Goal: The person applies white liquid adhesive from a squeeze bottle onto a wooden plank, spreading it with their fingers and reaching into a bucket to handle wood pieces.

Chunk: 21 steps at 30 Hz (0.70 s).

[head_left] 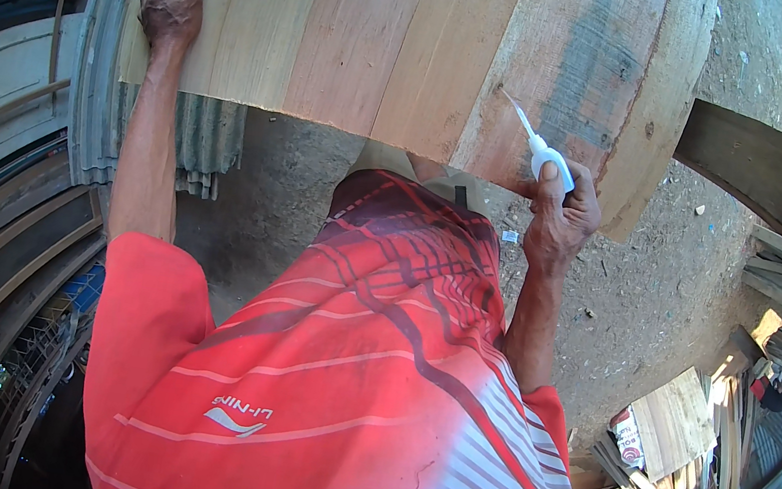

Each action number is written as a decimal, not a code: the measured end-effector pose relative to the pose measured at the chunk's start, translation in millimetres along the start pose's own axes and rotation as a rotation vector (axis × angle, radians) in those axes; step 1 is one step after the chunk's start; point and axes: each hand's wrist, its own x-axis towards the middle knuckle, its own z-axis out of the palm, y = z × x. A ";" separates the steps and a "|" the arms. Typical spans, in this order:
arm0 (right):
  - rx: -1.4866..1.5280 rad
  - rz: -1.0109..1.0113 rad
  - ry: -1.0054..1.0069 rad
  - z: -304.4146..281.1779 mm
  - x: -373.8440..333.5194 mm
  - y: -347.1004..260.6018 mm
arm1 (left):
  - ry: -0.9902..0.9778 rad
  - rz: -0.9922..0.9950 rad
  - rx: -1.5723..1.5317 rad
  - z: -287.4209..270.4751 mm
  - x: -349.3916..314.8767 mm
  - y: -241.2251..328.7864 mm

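A wide panel of several joined wooden boards spreads out in front of me, one board carrying a dark grey stain. My right hand grips a small white squeeze bottle with a long thin nozzle, thumb pressed on its side. The nozzle points up and left, its tip at or just above a small mark on the panel; contact is hard to tell. On the panel's left edge my left hand lies with fingers stretched forward and apart, holding nothing.
Corrugated sheeting stands along the panel's left side. A dark wooden beam runs off to the right. Scrap planks are piled at the lower right on the dirt floor. Wooden frames lean at the left.
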 end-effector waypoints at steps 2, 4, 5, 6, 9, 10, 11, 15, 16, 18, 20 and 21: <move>-0.032 -0.049 0.002 -0.1 1.2 4.7 | -0.005 0.002 0.004 2.4 0.6 3.1; -0.038 -0.074 -0.001 -0.5 2.7 7.3 | -0.002 -0.003 0.010 1.6 0.5 3.6; -0.032 -0.073 -0.003 -0.8 2.8 7.9 | -0.001 -0.006 0.013 1.5 0.5 3.9; -0.024 -0.073 -0.008 -1.0 3.3 8.0 | -0.002 -0.009 0.012 -0.4 0.5 3.4; -0.039 -0.078 -0.011 -1.3 4.0 7.4 | -0.005 -0.012 0.007 -1.4 1.2 2.4; -0.029 -0.054 -0.015 -1.4 3.3 6.4 | -0.005 -0.010 0.003 0.7 1.3 1.8; -0.019 -0.029 -0.020 -2.0 2.2 4.6 | -0.004 -0.008 -0.001 2.5 1.1 1.1; -0.002 0.008 -0.039 -5.1 1.3 1.8 | -0.015 -0.032 0.004 -3.8 1.0 6.4; 0.001 0.005 -0.038 -5.2 1.4 2.0 | -0.015 -0.031 0.002 -3.9 0.9 6.9; 0.006 -0.001 -0.037 -5.1 1.9 2.4 | -0.016 -0.033 -0.002 -4.4 0.7 8.4; 0.004 -0.006 -0.041 -5.2 2.4 2.0 | -0.017 -0.038 -0.004 -4.9 0.3 9.9; 0.004 -0.008 -0.044 -5.3 2.5 2.1 | -0.013 -0.033 -0.005 -4.4 0.4 8.8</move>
